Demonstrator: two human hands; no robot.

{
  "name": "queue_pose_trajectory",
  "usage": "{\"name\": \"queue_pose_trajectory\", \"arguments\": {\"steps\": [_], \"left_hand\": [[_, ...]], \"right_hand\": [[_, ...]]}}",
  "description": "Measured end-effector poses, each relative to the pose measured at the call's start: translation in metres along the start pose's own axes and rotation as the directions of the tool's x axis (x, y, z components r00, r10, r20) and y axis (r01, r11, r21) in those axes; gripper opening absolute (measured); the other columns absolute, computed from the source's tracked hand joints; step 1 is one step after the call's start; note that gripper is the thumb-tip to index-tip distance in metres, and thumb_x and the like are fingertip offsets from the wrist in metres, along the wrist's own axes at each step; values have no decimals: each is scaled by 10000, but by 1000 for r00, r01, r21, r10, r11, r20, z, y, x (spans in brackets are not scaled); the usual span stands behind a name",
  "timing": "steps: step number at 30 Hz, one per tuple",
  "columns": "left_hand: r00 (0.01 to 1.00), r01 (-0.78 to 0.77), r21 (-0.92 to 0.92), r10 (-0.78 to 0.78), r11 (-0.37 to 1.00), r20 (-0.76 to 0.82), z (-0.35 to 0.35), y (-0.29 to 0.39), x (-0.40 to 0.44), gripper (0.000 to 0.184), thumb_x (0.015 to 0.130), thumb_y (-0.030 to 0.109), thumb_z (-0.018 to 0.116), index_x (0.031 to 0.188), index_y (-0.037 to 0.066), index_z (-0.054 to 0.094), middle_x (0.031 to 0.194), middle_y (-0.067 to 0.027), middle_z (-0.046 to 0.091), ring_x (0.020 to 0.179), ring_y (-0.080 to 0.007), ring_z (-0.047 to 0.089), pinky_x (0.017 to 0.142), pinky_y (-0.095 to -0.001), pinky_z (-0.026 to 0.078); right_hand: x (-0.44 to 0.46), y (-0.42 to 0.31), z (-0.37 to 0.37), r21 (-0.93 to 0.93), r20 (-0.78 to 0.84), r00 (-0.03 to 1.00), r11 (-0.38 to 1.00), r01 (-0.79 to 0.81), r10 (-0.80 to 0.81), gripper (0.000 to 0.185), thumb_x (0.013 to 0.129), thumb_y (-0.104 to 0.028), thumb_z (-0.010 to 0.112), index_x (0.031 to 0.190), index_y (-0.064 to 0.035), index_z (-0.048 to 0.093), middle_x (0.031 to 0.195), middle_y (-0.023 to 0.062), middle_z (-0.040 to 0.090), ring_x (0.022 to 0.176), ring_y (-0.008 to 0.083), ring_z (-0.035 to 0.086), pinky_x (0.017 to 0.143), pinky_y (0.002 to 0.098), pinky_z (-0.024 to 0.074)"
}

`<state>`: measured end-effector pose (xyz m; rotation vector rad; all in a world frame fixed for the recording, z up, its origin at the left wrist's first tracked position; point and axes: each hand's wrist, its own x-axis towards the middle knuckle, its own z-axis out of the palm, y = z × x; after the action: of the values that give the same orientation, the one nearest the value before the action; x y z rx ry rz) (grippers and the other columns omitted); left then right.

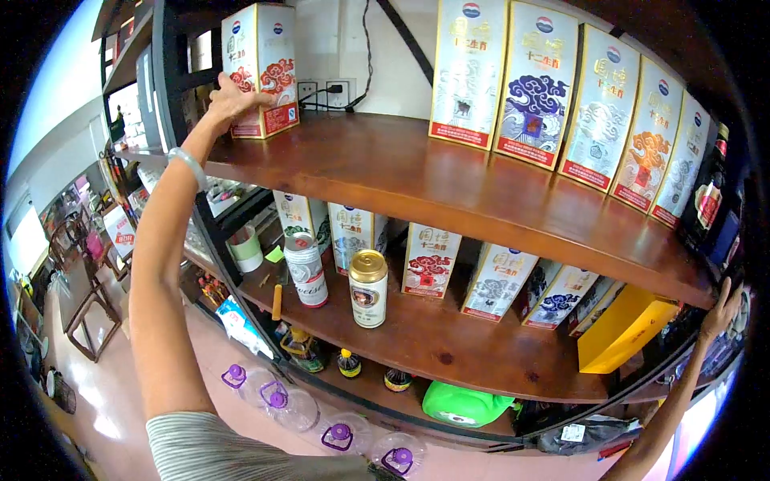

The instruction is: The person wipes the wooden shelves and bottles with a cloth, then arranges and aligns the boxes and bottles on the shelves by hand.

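My left hand (234,102) is wrapped round the lower left side of a white box with red cloud patterns (277,72). That box stands upright at the left end of the upper wooden shelf (361,160). At the far right, my right hand (722,311) rests by the right end of the shelf, near its edge and the dark frame; its fingers look stretched out, and nothing shows in it. Several similar boxes stand in a row on the upper shelf's right half, among them one with purple clouds (536,88).
On the lower shelf (417,337) stand a gold-topped can (368,290), a white can (305,272), more boxes and a yellow box (622,330). Below are a green plush item (465,403) and dark bottles. Large clear bottles with purple handles (341,433) stand on the floor.
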<state>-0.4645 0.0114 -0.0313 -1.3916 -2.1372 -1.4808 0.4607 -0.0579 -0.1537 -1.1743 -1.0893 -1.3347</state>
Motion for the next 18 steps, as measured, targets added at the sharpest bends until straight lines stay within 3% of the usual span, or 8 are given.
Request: {"name": "queue_pose_trajectory", "arguments": {"steps": [5, 10, 12, 13, 14, 18], "left_hand": [[993, -106, 122, 112, 987, -39, 29, 29, -16, 1209, 413, 591, 791, 1268, -58, 234, 1215, -303, 389, 1104, -397, 463, 940, -440, 402], [980, -199, 135, 193, 971, 57, 73, 106, -60, 1236, 429, 665, 763, 1235, -98, 219, 1202, -342, 370, 1131, -425, 435, 939, -458, 393], [967, -244, 139, 230, 960, 108, 91, 125, -63, 1281, 440, 682, 753, 1248, -130, 180, 1197, -358, 369, 1133, -438, 427, 953, -460, 379], [959, -267, 142, 248, 953, 135, 100, 132, -62, 1304, 445, 690, 749, 1255, -145, 160, 1194, -365, 368, 1134, -445, 423, 959, -460, 372], [958, -273, 153, 253, 950, 137, 106, 136, -62, 1334, 445, 698, 745, 1262, -158, 130, 1199, -374, 363, 1141, -451, 415, 966, -459, 365], [917, -372, 197, 326, 907, 228, 116, 128, -47, 1450, 458, 722, 728, 1279, -208, -23, 1244, -413, 316, 1189, -489, 357, 999, -449, 333]], "right_hand": [[-2, -5, -2, 8, -9, 1000, 1000, -28, 28, 467, 943, -282, 441, 1324, -15, 401, 1358, 197, 394, 1248, 316, 377, 1050, 343, 243], [0, -11, -2, 22, -15, 998, 998, -60, 61, 471, 943, -292, 439, 1325, -19, 403, 1353, 202, 398, 1242, 320, 383, 1050, 346, 242], [2, -18, -6, 34, -22, 996, 995, -90, 91, 473, 942, -296, 438, 1326, -21, 403, 1351, 204, 400, 1240, 322, 386, 1050, 347, 241], [4, -22, -9, 84, -8, 996, 992, -90, 91, 573, 920, -358, 475, 1311, 51, 384, 1349, 194, 409, 1248, 292, 380, 1050, 332, 234], [6, -23, -9, 98, -20, 998, 994, -52, 55, 516, 920, -282, 491, 1342, -9, 375, 1368, 157, 400, 1255, 272, 374, 1040, 331, 248], [3, -23, -9, 112, -22, 999, 993, -44, 47, 518, 924, -279, 485, 1349, -11, 362, 1383, 157, 380, 1273, 281, 352, 1053, 339, 230]]}}
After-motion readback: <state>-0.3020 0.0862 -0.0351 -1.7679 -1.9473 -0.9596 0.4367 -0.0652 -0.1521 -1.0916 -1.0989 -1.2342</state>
